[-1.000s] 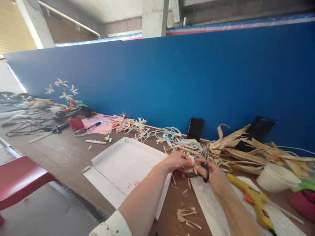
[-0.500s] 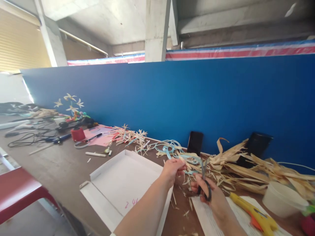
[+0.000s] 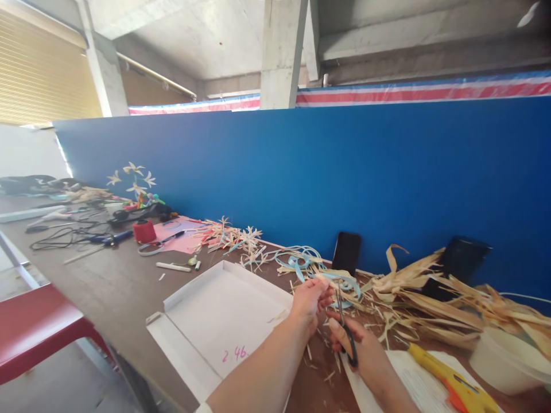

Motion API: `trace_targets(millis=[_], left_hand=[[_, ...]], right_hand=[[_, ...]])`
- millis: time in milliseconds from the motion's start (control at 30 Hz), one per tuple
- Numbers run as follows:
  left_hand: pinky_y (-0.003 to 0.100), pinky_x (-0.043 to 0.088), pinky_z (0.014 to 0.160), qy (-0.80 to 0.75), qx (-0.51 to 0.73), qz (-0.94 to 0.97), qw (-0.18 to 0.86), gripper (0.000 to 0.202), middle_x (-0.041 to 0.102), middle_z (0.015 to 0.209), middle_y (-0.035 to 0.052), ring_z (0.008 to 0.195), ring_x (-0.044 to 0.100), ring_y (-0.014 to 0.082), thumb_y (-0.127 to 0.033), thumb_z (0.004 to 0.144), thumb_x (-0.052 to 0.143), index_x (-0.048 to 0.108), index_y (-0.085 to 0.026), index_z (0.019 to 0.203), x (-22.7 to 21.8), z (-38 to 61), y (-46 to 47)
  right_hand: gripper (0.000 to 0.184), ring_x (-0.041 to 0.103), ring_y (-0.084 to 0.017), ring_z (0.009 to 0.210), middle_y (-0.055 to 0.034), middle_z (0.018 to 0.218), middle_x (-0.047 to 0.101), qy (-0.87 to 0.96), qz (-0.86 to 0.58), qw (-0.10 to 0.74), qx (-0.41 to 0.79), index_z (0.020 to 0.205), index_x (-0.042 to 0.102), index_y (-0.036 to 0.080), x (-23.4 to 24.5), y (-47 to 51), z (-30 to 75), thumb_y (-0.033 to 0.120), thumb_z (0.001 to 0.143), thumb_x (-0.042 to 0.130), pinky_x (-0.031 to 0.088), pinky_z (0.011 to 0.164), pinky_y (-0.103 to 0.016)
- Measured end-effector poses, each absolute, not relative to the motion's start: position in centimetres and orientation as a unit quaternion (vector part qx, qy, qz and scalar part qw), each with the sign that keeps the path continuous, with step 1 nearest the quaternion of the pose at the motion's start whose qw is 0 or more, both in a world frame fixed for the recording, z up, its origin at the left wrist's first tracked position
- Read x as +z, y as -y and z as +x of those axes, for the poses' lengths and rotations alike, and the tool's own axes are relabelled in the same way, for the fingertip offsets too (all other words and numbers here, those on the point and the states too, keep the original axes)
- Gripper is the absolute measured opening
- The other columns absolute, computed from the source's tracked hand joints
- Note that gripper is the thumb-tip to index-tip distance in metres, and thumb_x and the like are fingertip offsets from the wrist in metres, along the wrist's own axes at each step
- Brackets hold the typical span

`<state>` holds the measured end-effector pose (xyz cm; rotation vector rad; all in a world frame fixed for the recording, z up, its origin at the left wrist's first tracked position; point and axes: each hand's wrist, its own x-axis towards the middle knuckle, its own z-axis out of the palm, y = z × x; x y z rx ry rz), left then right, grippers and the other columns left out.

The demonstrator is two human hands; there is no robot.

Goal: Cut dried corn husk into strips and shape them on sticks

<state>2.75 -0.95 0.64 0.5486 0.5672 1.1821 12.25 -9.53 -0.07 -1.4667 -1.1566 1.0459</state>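
Left hand point(image 3: 312, 298): fingers pinched together at the tips on a small pale piece point(image 3: 322, 279), partly hidden by the fingers; exact shape cannot be told. Position: over the surface point(image 3: 107, 298), toward its back edge, in front of the loose light-blue ribbon point(image 3: 297, 264).

Right hand point(image 3: 361, 350): fingers closed around the black handles of a pair of scissors point(image 3: 353, 351), blades pointing up toward the back edge, just beside the left hand. Whether the blades are parted cannot be told.

Left of the hands, nearer the front edge: shallow white box point(image 3: 206, 310), "2.46" written in pink inside; the left forearm passes over it.

Right of the hands: printed paper point(image 3: 413, 378), partly under the yellow glue gun point(image 3: 450, 376); white tub point(image 3: 503, 361) near both. Dried husks point(image 3: 417, 287) are heaped behind these, toward the back edge.

Back edge: black phone point(image 3: 346, 252) leaning on the blue panel point(image 3: 301, 172). Further left along this edge, pale star-shaped flowers point(image 3: 249, 238), then a pink sheet point(image 3: 181, 244) with a red spool point(image 3: 144, 231) beside it.
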Motion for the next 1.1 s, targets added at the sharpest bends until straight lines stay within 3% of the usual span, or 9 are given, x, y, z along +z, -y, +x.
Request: trace_targets(millis=[467, 1100], left_hand=[[0.016, 0.049, 0.058, -0.23, 0.542, 0.249, 0.769, 0.025, 0.065, 0.069, 0.0077, 0.063, 0.062, 0.0103, -0.023, 0.063, 0.076, 0.058, -0.009, 0.073, 0.4, 2.7, 1.0], [0.019, 0.05, 0.058, -0.241, 0.546, 0.257, 0.76, 0.023, 0.062, 0.064, 0.0061, 0.06, 0.061, 0.0103, -0.021, 0.064, 0.075, 0.056, -0.009, 0.068, 0.6, 2.4, 0.7]], right_hand=[[0.053, 0.048, -0.014, 0.043, 0.0027, 0.045, 0.054, 0.479, -0.621, 0.471, 0.405, 0.096, 0.071, 0.018, 0.6, 9.7, 12.2, 0.059, 0.063, 0.064, 0.04, 0.047, -0.027], [0.047, 0.048, -0.013, 0.041, 0.0034, 0.044, 0.054, 0.492, -0.634, 0.458, 0.383, 0.094, 0.071, 0.018, 0.4, 9.6, 12.6, 0.054, 0.065, 0.065, 0.038, 0.045, -0.025]])
